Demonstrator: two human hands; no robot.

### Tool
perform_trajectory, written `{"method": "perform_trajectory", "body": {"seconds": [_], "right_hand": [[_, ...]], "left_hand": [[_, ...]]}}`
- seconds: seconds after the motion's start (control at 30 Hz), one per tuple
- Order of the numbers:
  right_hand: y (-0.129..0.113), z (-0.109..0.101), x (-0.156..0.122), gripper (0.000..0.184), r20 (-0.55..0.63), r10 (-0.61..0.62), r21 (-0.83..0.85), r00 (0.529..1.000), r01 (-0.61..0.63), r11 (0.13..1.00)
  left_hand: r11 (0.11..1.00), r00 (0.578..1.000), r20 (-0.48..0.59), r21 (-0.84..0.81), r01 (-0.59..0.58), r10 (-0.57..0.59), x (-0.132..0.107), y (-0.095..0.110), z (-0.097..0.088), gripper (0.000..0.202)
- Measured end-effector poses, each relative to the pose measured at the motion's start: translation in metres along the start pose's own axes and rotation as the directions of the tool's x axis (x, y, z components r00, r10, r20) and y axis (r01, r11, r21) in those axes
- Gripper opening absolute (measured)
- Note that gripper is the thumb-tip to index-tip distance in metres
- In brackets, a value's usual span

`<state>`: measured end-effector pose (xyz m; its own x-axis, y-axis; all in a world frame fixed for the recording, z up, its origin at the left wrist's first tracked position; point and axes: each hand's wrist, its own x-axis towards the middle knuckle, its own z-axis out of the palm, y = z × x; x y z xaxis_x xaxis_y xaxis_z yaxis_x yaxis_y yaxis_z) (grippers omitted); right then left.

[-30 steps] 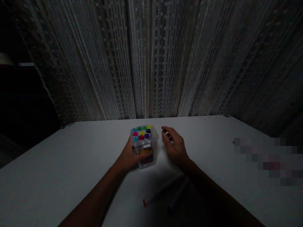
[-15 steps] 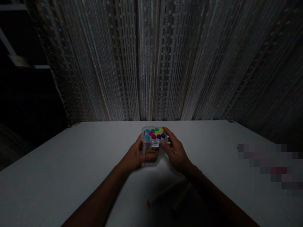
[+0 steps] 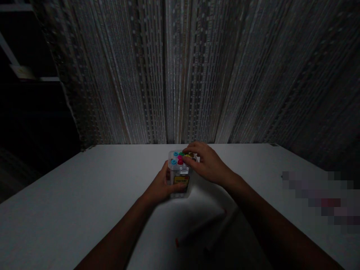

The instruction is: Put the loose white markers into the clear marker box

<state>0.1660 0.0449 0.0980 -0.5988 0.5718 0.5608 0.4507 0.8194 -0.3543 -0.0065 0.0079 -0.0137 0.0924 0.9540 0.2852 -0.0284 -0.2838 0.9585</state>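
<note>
A clear plastic box of markers [image 3: 180,177] stands on the white table [image 3: 84,202], with coloured caps showing at its top. My left hand [image 3: 161,186] is wrapped round the box's left side and front. My right hand [image 3: 206,164] lies over the right part of the box's top, its fingers curled down onto the caps. Whether they pinch one cap is hidden. Two loose markers lie near me: one with a red tip [image 3: 197,230] and a second, darker one [image 3: 222,232] beside it, both in my arms' shadow.
A curtain of pale hanging strings [image 3: 180,71] closes off the far side of the table. Dark shelving [image 3: 28,75] is at the far left. A blurred-out patch [image 3: 320,198] sits at the table's right.
My right hand has moved left from the table beside the box onto the box's top. My left hand has kept its hold. The view shifted a little.
</note>
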Motion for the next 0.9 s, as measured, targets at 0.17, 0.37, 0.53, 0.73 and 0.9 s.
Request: {"method": "perform_trajectory", "body": {"seconds": [0.17,0.37,0.53,0.73,0.9], "right_hand": [[-0.018,-0.016,0.034,0.017,0.3,0.122,-0.184,0.946,-0.068,0.981],[-0.028,-0.024,0.051,0.017,0.421,0.167,-0.288,0.892,-0.044,0.957],[-0.032,-0.033,0.053,0.009,0.489,0.181,-0.296,0.853,-0.033,0.955],[-0.028,-0.037,0.051,0.01,0.509,0.121,-0.245,0.852,0.009,0.969],[-0.031,-0.036,0.048,0.015,0.513,0.067,-0.203,0.856,0.044,0.978]], "left_hand": [[0.999,1.0,0.018,-0.04,0.012,-0.012,0.001,0.003,0.001,0.073],[0.999,1.0,0.019,-0.031,0.024,-0.023,0.001,0.003,0.0,0.071],[0.999,0.999,0.053,-0.036,-0.002,0.004,0.001,0.004,0.0,0.074],[0.998,0.998,0.053,-0.059,-0.015,0.018,0.002,0.002,0.0,0.073],[0.995,0.998,0.059,-0.091,-0.027,0.033,0.002,0.005,0.001,0.073]]}}
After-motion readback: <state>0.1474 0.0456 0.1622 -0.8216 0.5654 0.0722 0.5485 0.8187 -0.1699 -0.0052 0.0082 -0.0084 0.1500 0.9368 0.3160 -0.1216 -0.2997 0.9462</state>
